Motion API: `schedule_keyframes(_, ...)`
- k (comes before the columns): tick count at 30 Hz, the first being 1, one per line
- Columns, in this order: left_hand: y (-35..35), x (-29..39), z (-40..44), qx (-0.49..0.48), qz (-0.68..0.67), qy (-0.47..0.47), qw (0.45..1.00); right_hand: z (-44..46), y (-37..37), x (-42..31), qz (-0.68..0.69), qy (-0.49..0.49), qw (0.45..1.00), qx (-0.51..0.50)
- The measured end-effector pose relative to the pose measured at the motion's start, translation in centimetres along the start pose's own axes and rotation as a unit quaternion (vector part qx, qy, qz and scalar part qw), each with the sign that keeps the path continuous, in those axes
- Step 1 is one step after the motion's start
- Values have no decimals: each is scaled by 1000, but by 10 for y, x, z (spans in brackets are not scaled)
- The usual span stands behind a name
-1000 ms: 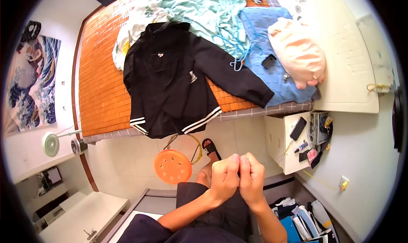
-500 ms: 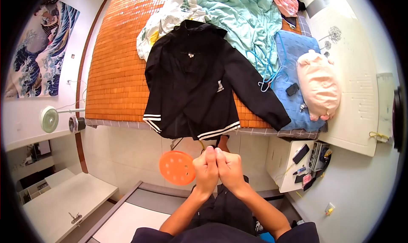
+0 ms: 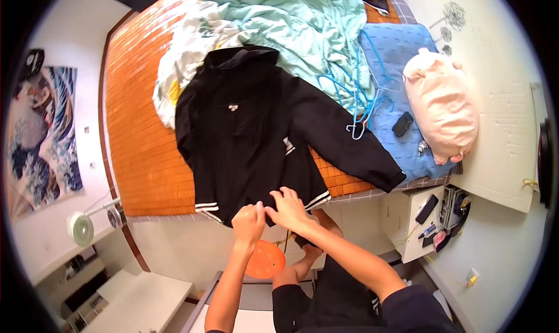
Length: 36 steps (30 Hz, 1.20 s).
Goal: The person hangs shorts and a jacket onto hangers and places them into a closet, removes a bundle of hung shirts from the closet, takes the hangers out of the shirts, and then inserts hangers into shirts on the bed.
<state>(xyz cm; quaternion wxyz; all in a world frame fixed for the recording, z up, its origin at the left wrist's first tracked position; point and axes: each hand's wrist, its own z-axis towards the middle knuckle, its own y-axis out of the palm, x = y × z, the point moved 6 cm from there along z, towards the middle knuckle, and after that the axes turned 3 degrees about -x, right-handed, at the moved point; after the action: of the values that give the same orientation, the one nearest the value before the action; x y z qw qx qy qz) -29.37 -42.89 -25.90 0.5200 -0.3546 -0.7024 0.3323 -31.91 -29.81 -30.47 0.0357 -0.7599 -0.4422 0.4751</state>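
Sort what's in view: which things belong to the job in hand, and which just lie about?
Likely in the job:
black top
left hand and right hand, at its hem

Likely just lying about:
teal bedding
peach cushion
orange stool
dark phone

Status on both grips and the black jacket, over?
Left grip curled, right grip open, both at hem, contact unclear. Black jacket laid out on bed. Blue hangers by one sleeve.

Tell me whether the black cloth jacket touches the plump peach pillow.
No, the blue textured bedding shows between the black cloth jacket and the plump peach pillow.
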Motion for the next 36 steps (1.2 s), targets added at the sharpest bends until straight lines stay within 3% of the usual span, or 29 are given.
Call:
schedule_keyframes(1, 10, -15, 1, -2, 39, 10, 999, 12, 14, 7, 15, 4, 999, -48)
schedule_keyframes(3, 30, -48, 3, -58, 102, -22, 993, 27, 29, 7, -11, 3, 998, -61)
schedule_keyframes(6, 42, -88, 3, -61, 141, -31, 988, 51, 48, 23, -33, 35, 995, -83)
schedule_keyframes(7, 45, -107, 2, -111, 125, -87, 982, 57, 52, 33, -62, 46, 995, -69)
schedule_keyframes(10, 39, -141, 1, -120, 120, -132, 977, 71, 71, 61, -135, 43, 989, -45)
schedule_keyframes(11, 39, -158, 2, -176, 122, -160, 964, 71, 79, 67, -182, 40, 980, -67)
schedule_keyframes(14, 27, -173, 4, -183, 193, -120, 956, 72, 89, 73, -244, 46, 965, -81)
schedule_keyframes(15, 27, -185, 6, -239, 176, -132, 946, 74, 92, 71, -257, 49, 962, -74)
schedule_keyframes(16, 28, -196, 8, -255, 164, -89, 949, 76, 98, 73, -275, 73, 954, -98)
schedule_keyframes(18, 26, -210, 21, -275, 192, -9, 942, 76, 101, 71, -250, 61, 965, -46)
schedule_keyframes(24, 28, -252, 54, -146, 196, 199, 949, 69, 108, 75, -198, -36, 961, 188)
schedule_keyframes(26, 36, -279, 47, -135, 179, 211, 951, 73, 111, 76, -220, -40, 941, 253)
schedule_keyframes(36, 49, -310, 34, -42, 131, 233, 963, 77, 127, 92, -296, -42, 917, 266)
